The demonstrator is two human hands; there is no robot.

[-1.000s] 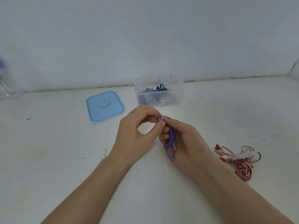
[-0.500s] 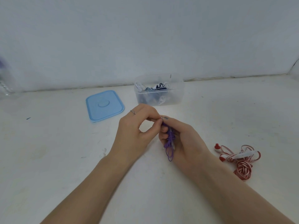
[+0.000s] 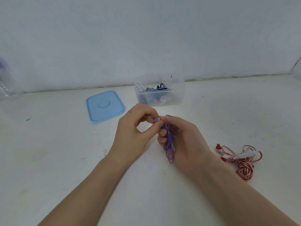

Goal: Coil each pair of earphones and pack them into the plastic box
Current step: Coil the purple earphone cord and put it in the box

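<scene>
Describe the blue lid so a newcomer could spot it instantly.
Start at the clear plastic box by the back wall. Just left of it, flat on the white table, lies the blue lid. It is the only solid blue, rounded-square piece, with a circular ring moulded in its middle.

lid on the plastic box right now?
No, the blue lid lies flat on the table, left of the open plastic box.

A white tabletop [image 3: 48, 160] meets a pale wall [image 3: 146, 38]; a blurred clear object [image 3: 4, 85] stands against the wall's left end.
</scene>
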